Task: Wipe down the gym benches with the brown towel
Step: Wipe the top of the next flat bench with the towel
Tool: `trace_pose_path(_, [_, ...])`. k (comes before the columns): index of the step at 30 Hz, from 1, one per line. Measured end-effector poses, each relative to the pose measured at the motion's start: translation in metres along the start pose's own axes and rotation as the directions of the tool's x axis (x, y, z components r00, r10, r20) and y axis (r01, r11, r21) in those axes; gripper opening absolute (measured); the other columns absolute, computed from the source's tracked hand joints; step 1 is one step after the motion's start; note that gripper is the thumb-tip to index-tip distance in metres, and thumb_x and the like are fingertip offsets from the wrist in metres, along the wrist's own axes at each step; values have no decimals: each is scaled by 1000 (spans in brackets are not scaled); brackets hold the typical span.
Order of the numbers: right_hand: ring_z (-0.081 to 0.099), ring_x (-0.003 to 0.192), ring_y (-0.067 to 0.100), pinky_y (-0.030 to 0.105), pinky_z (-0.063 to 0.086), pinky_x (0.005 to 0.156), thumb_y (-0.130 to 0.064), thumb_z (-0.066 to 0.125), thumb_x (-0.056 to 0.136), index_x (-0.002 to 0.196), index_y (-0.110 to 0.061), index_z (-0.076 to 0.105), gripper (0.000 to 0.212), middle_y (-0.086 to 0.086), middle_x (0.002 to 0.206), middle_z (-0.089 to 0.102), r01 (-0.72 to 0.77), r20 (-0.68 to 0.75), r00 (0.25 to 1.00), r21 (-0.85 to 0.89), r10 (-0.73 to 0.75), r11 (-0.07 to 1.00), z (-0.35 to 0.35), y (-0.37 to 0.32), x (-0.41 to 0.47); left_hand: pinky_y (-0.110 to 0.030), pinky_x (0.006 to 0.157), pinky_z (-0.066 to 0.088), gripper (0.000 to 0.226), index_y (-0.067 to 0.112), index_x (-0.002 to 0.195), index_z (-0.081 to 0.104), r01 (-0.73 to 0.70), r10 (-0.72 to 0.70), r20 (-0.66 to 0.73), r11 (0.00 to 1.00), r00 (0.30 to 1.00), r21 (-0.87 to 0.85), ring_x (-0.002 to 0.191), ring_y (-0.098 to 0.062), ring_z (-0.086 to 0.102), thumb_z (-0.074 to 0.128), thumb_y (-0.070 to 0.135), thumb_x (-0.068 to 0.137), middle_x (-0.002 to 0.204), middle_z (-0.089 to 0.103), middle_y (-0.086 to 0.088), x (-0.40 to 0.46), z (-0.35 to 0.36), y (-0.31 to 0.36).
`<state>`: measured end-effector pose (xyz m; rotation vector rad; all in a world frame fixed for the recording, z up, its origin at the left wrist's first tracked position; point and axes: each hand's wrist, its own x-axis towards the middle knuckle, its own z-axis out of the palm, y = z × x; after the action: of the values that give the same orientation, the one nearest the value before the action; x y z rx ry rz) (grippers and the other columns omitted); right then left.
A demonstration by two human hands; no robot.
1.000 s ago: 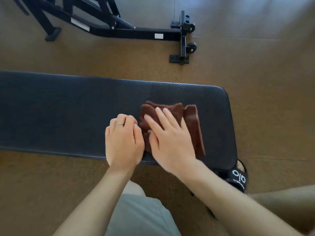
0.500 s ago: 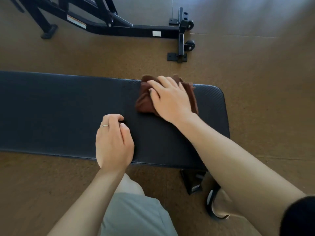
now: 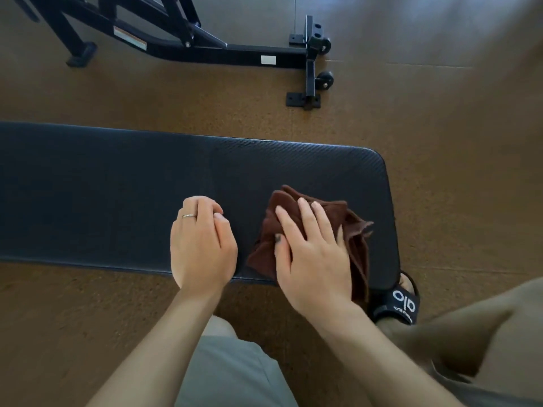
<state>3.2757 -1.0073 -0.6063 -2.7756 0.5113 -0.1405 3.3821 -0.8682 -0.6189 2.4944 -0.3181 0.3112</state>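
A: Far left, back: black steel frame (image 3: 188,51) of another machine on the brown cork floor (image 3: 88,95), two small wheels (image 3: 326,79) at its right end.

B: Noted. Bench?

A: Black padded gym bench (image 3: 102,195) runs across from the left edge, rounded end at right. Textured surface, light catching the far edge.

B: Left hand?

A: Left hand (image 3: 201,245) rests on the pad near the front edge. Fingers curled under into a loose fist, holding nothing. Ring (image 3: 189,215) on one finger.

B: And the towel?

A: Brown towel (image 3: 351,230), bunched and folded, lies on the bench toward its right end, just beside the left hand, not touching it. One corner hangs over the front edge.

B: Right hand?

A: Right hand (image 3: 311,248) lies flat on top of the towel, fingers straight and slightly spread, pressing down. No pinch.

B: Further right?

A: Black slide sandal (image 3: 399,304) with white lettering on the floor by the bench corner. Grey shorts (image 3: 232,374) at bottom centre.
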Motion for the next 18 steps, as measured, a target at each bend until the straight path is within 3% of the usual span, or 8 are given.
trace_pose_path(3, [29,155,25,50,21,125,-47,26,104,151,-34,50,54,3,164,39,45,-36,998,23,-44,999,0,16,73,-33,72,42,20,15,90,54,-8,8,-3,1000,1000,-1,80,-13,48,36,17,98,100,57,-3,1,0,0])
trace_pose_path(8, [31,151,23,53,20,125,-44,28,108,151,-32,47,49,0,160,44,-113,-53,992,34,115,993,12,5,172,-36,71,46,21,16,89,54,-12,12,-7,1000,1000,-6,78,-15,50,35,19,98,99,57,-3,2,0,0])
trace_pose_path(12, [30,153,25,53,25,121,-42,34,105,152,-32,47,50,3,163,41,-30,-100,995,-17,28,999,15,-20,95,-30,66,37,16,18,92,50,-13,13,-21,1000,1000,-23,74,-15,48,35,18,99,97,49,4,1,-1,-1])
trace_pose_path(15, [28,155,24,54,23,125,-43,30,106,152,-34,46,50,0,164,39,121,1,993,10,-121,993,20,-48,25,-21,63,40,14,12,99,52,29,-54,-107,973,993,-228,75,-15,52,38,14,101,97,54,-2,1,-7,-8])
trace_pose_path(18, [27,156,22,51,19,128,-49,22,107,153,-38,45,52,-4,165,38,145,14,989,18,-145,989,23,-55,18,-25,67,45,15,7,100,54,-11,-57,-192,942,980,-337,77,-18,54,39,8,101,91,56,-7,8,-26,-19])
